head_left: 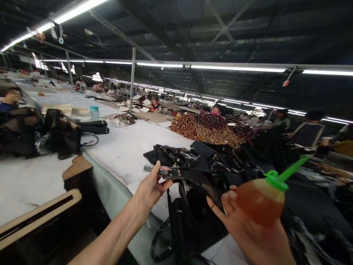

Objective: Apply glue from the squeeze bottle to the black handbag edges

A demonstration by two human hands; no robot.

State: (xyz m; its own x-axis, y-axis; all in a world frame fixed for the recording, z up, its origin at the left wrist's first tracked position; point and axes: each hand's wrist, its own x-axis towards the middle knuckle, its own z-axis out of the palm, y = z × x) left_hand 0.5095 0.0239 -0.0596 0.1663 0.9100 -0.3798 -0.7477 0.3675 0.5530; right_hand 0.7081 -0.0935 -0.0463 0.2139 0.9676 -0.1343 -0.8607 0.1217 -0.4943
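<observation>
My left hand point(152, 187) pinches the end of a black leather strap piece point(190, 174) with metal fittings, between thumb and fingers. Cradled in my right hand point(245, 233) is a squeeze bottle point(257, 200) with a green cap and spout, holding amber-brown liquid; it tilts to the right. The fingertips of that hand also reach the strap piece's near end; whether they grip it I cannot tell. Below the strap piece a black handbag point(193, 221) with a looped handle lies at the table's edge, partly hidden.
Black bag parts point(176, 154) lie heaped beyond my hands on the white table point(124, 141). Behind them rises a pile of brown and maroon strips point(206, 129). More black bags point(60, 132) and a teal cup point(94, 113) stand left. A co-worker point(156, 105) sits farther back.
</observation>
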